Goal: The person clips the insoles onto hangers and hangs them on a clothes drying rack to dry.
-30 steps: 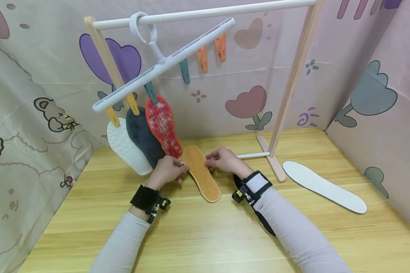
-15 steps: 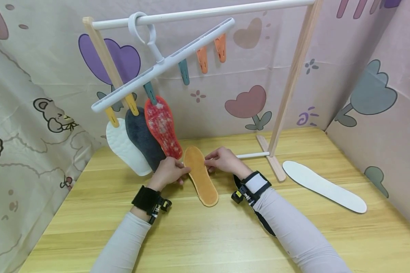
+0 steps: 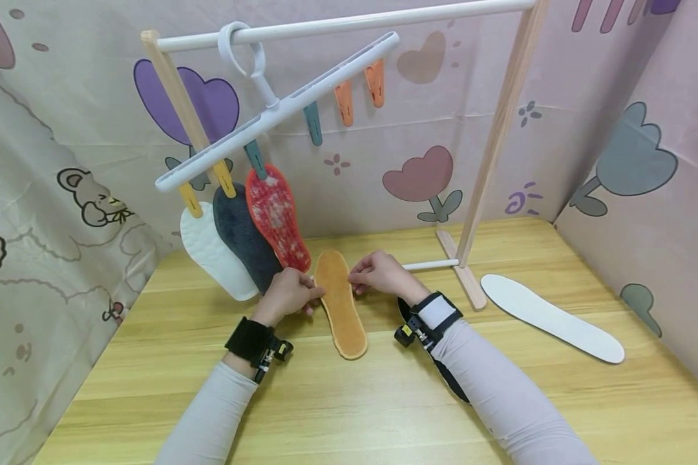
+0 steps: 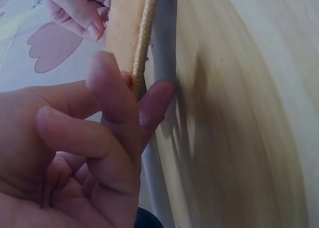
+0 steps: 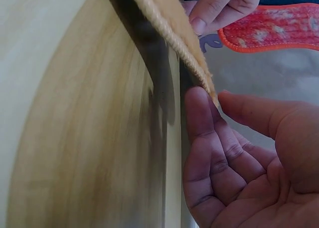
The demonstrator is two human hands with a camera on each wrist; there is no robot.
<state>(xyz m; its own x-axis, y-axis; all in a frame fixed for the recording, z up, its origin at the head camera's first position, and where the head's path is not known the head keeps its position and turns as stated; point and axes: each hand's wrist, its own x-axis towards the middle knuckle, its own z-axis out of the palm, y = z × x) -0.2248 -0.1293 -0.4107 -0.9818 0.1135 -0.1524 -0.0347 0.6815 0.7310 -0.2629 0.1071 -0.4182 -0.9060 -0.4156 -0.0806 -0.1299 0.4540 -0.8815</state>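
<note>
**Orange fleece insole held at the rack, three more already pegged**

Orange and fuzzy, with a stitched cord edge, one insole (image 3: 340, 303) sits between two hands near the middle of the wooden table (image 3: 349, 400), its toe end lifted toward the far edge and its heel resting on the boards. The left hand (image 3: 287, 294) pinches the insole's left rim between thumb and fingertips; the right hand (image 3: 380, 274) pinches the opposite rim the same way, as both wrist views confirm.

Three insoles hang from a white plastic clip hanger (image 3: 279, 106) hooked over the white rail (image 3: 349, 22) of a rack with pale wooden uprights: a white quilted insole (image 3: 215, 255), a dark grey plush insole (image 3: 241, 236) and a red speckled insole (image 3: 276, 216), overlapping one another just beyond the left hand. They hang from two yellow pegs and one teal peg. Three further pegs hang bare along the hanger, one teal peg (image 3: 313, 123) and two orange pegs (image 3: 359, 93).

A long, smooth, flat white insole (image 3: 549, 316) lies near the right edge of the table, beside the rack's wooden foot (image 3: 462, 274). A black insole (image 3: 444, 378) lies partly hidden under the right forearm. Cartoon-printed cloth (image 3: 46, 194) lines the left, back and right sides.
</note>
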